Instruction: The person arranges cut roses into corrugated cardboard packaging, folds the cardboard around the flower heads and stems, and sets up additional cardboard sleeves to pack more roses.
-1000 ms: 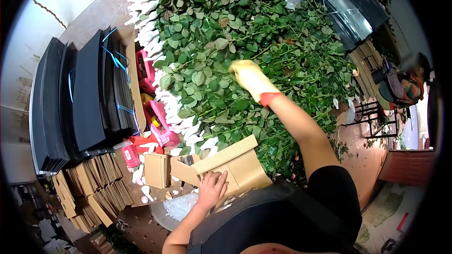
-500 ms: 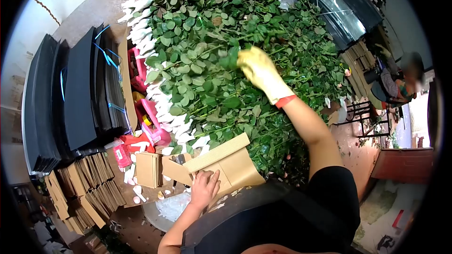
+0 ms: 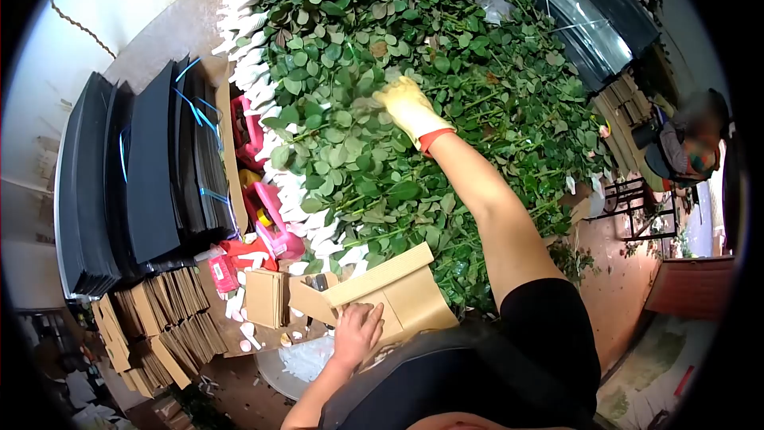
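Observation:
My left hand (image 3: 356, 333), bare, lies with its fingers spread on a folded brown cardboard sheet (image 3: 414, 302) near my body. My right hand (image 3: 406, 105), in a yellow glove with a red cuff, is over the pile of leafy green stems (image 3: 469, 103), its fingers closed at some leaves that are smeared by motion. Whether it grips a stem cannot be made out. White-wrapped flower heads (image 3: 253, 40) line the pile's left side.
Black sheets (image 3: 155, 167) with blue straps, cardboard stacks (image 3: 159, 318) and pink plastic holders (image 3: 274, 223) are at left. A small cardboard stack (image 3: 266, 298) lies beside the sheet. Clear-wrapped dark sheets (image 3: 573, 20) stand upper right; another person (image 3: 692, 143) is at far right.
My right hand has swung out and back over the stems, the leaves at its fingers shifting left since half a second ago. My left hand stays on the cardboard. The view has shifted slightly.

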`<state>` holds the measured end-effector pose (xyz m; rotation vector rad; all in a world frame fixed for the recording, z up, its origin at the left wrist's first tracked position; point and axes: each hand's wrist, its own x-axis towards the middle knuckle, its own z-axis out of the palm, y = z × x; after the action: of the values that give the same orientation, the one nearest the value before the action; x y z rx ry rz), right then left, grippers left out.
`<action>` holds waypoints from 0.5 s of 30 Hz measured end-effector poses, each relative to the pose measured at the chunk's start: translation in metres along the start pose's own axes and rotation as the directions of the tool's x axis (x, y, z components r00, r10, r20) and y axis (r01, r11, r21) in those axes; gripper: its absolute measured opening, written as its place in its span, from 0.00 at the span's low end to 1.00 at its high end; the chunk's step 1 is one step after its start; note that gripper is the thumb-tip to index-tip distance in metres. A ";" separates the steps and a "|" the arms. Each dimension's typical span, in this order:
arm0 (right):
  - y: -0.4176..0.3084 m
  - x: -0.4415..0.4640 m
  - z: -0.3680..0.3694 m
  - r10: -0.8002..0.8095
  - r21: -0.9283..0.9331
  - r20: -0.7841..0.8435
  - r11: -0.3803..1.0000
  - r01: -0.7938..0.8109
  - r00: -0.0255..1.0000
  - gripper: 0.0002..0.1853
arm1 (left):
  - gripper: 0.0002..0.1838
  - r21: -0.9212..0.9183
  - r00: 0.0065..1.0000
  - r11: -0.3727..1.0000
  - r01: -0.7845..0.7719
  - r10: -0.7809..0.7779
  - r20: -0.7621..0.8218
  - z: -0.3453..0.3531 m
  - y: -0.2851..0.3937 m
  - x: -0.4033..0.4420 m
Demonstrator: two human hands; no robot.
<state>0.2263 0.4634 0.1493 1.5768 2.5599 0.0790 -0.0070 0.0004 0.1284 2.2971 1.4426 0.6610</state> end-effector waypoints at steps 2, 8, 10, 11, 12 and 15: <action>0.002 -0.022 -0.064 0.065 0.066 -0.256 0.997 -0.050 0.965 0.17 | 0.23 -0.009 1.000 1.000 0.006 -0.006 -0.005 0.002 0.000 0.001; 0.012 -0.140 -0.101 -0.133 0.019 -0.718 0.978 0.210 0.683 0.22 | 0.25 -0.028 1.000 0.999 0.020 -0.021 -0.006 0.004 -0.004 -0.003; 0.011 -0.182 -0.053 -0.206 0.087 -0.538 0.951 0.296 0.817 0.24 | 0.25 -0.023 1.000 0.999 0.025 -0.025 -0.003 0.003 -0.002 -0.003; 0.010 -0.198 -0.023 -0.249 0.169 -0.391 0.927 0.335 0.886 0.25 | 0.24 -0.028 1.000 0.999 0.020 -0.020 -0.009 0.004 -0.003 -0.003; -0.002 -0.217 -0.011 -0.281 0.209 -0.060 0.935 0.287 0.958 0.26 | 0.24 -0.032 1.000 0.999 0.014 -0.014 -0.014 0.005 -0.003 -0.004; 0.005 -0.242 -0.006 -0.351 0.355 0.203 0.896 0.266 0.914 0.31 | 0.23 -0.050 1.000 0.999 0.007 -0.008 -0.016 0.002 -0.004 -0.003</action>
<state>0.3367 0.2501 0.1763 1.1353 2.6613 -0.5693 -0.0096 -0.0010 0.1242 2.2524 1.4258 0.7068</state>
